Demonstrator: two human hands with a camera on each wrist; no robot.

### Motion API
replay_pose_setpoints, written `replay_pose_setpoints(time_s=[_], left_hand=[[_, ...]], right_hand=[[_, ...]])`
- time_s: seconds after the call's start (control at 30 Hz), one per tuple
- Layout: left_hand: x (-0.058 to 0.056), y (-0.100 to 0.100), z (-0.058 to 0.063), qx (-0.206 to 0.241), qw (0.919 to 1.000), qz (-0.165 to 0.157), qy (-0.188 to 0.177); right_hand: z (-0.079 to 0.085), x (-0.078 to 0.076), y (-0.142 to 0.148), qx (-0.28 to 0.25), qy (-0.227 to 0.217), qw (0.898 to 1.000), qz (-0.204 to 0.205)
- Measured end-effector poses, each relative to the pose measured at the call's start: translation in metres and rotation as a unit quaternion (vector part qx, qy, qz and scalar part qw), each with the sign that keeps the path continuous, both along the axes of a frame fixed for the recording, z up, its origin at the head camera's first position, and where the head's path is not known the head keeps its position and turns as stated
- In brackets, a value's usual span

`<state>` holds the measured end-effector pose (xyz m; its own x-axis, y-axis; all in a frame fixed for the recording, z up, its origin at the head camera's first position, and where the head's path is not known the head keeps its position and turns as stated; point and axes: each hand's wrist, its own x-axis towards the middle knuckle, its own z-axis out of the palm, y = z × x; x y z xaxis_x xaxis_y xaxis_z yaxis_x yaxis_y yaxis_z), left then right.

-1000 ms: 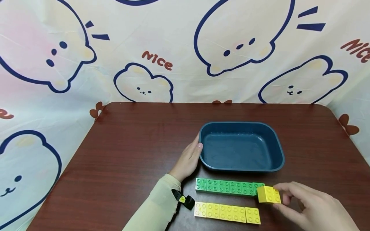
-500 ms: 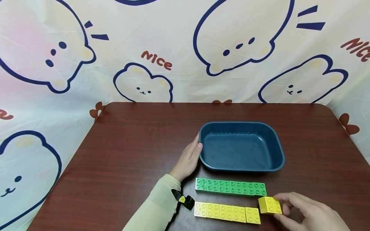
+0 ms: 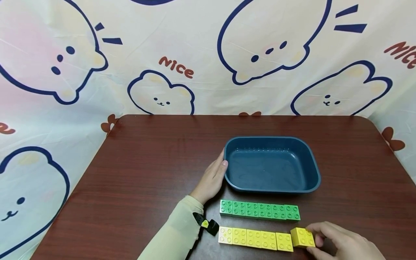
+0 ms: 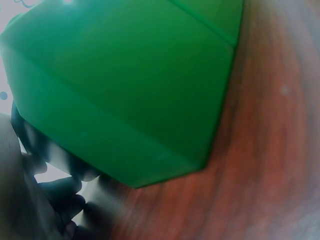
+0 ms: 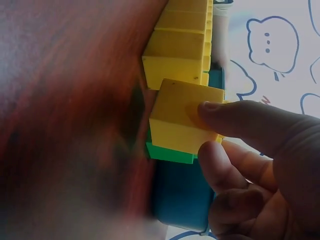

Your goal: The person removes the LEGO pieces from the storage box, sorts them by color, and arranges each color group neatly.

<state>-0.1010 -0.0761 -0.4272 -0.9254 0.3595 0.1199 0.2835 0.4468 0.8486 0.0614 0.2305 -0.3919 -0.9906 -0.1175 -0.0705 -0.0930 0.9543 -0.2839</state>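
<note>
My right hand pinches a yellow toy brick between thumb and fingers, at the right end of a row of yellow bricks. In the right wrist view the held brick is slightly tilted and overlaps the row's last brick, with the thumb on its side. My left hand lies with extended fingers along the left side of a blue basin, thumb by the rim. A row of green bricks stands between the basin and the yellow row.
A dark brown wooden table bears everything. Behind it hangs a pale cloth with cartoon bears. A black strap sits on the left wrist, near the yellow row's left end. A green brick fills much of the left wrist view.
My right hand has brought the yellow brick toward the near side, from beside the green row's end to the yellow row's right end. My left hand and the basin have stayed put.
</note>
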Motion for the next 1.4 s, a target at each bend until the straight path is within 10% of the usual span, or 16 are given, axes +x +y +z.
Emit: replay_pose_setpoints(time_s=[1.4], left_hand=[[0.0008, 0.0004, 0.0012, -0.006, 1.0000, 0.000, -0.004]], right_hand=[[-0.0083, 0.0102, -0.0073, -0.080, 0.047, 0.995, 0.034]])
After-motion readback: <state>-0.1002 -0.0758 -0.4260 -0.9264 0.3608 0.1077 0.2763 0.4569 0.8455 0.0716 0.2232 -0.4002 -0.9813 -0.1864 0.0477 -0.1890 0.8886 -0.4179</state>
